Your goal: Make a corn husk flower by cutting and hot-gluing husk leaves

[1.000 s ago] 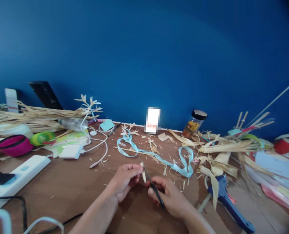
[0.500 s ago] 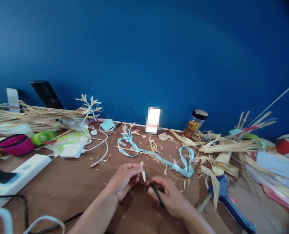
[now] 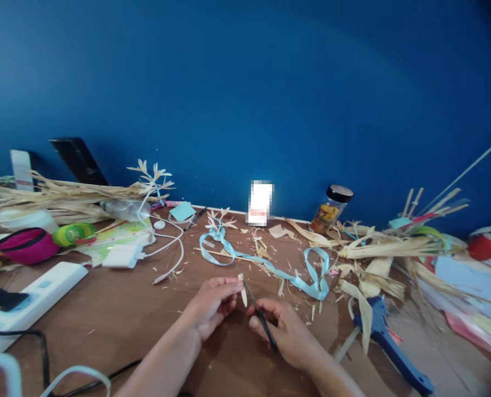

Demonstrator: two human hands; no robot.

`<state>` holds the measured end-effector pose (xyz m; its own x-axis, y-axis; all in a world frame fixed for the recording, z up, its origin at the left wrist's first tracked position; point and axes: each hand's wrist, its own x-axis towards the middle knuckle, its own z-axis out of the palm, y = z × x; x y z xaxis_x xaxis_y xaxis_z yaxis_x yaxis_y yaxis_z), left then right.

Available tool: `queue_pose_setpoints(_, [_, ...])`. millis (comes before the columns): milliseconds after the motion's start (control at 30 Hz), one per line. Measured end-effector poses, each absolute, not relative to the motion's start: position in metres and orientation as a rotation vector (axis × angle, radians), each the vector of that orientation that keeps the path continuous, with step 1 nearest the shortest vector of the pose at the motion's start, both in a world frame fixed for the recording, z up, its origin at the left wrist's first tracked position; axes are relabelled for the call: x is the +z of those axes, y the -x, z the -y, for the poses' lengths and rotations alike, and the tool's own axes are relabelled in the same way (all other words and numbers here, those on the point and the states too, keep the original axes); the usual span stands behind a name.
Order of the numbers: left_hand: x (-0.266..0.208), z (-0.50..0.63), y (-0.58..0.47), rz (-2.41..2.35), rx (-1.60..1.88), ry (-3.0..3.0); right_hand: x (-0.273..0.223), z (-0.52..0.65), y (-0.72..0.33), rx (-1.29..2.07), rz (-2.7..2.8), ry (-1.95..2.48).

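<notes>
My left hand [image 3: 215,304] pinches a small pale piece of dried husk [image 3: 243,292], pointed at its lower end, between thumb and fingertips. In my right hand [image 3: 281,333] is a pair of dark scissors [image 3: 265,324], its fingers wrapped round the handles. The blades point up and away from me, right beside the husk piece; whether they touch it I cannot tell. Just beyond my hands lies a light blue ribbon [image 3: 278,273], curled across the brown table [image 3: 154,342]. A pale husk flower [image 3: 220,219] sits at its left end.
A blue glue gun [image 3: 390,342] lies at right, near bundled dry husks [image 3: 398,247]. A black-lidded jar [image 3: 331,209] and a blurred bright rectangle [image 3: 261,203] stand by the blue wall. At left are a white power strip [image 3: 42,298], cables and a pink pouch [image 3: 26,245]. Trimmed scraps litter the middle.
Hardly anything differs. My right hand and the scissors have shifted very slightly left; my left hand keeps its pinch on the husk piece.
</notes>
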<state>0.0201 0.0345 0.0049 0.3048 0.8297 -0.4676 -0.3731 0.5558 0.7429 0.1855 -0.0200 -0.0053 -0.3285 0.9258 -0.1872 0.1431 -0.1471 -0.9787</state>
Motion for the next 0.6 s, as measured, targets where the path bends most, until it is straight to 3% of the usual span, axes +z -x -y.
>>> queue_pose_setpoints(400, [0.004,-0.0354,-0.0211,-0.963,0.86,-0.57,0.0028,0.0214,-0.1839,1.377,1.58,1.29])
queue_pose_setpoints(600, [0.0049,-0.0347,-0.0207,-0.961,0.863,-0.611,-0.0047,0.0176,-0.1817,1.535,1.334,1.295])
